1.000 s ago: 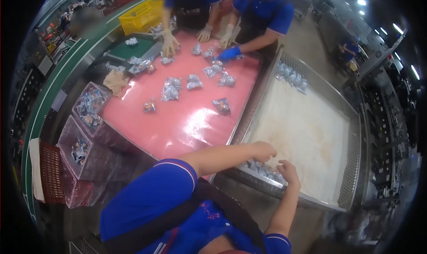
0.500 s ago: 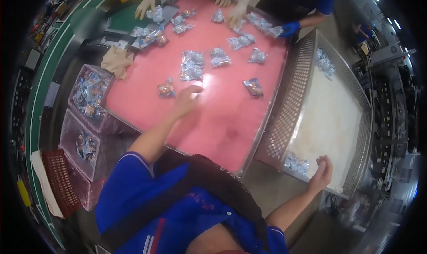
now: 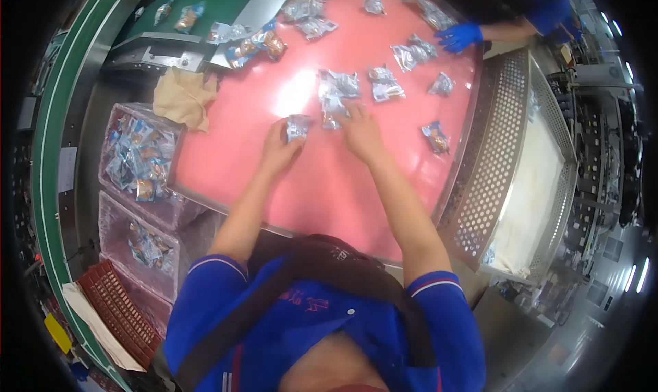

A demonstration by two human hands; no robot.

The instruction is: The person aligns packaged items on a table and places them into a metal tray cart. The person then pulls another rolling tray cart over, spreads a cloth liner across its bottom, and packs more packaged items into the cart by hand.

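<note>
We are in a factory, judging by the green belt (image 3: 44, 193), the pink table (image 3: 329, 200) of wrapped packets (image 3: 338, 85), lined bins (image 3: 114, 231) and perforated tray (image 3: 504, 152).

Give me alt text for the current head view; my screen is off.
A person's left hand holds a silver packet over a pink tabletop, while the right hand touches a packet cluster. A co-worker's blue-gloved hand is near more packets at the far right; plastic-lined bins holding packets stand at left.
</note>
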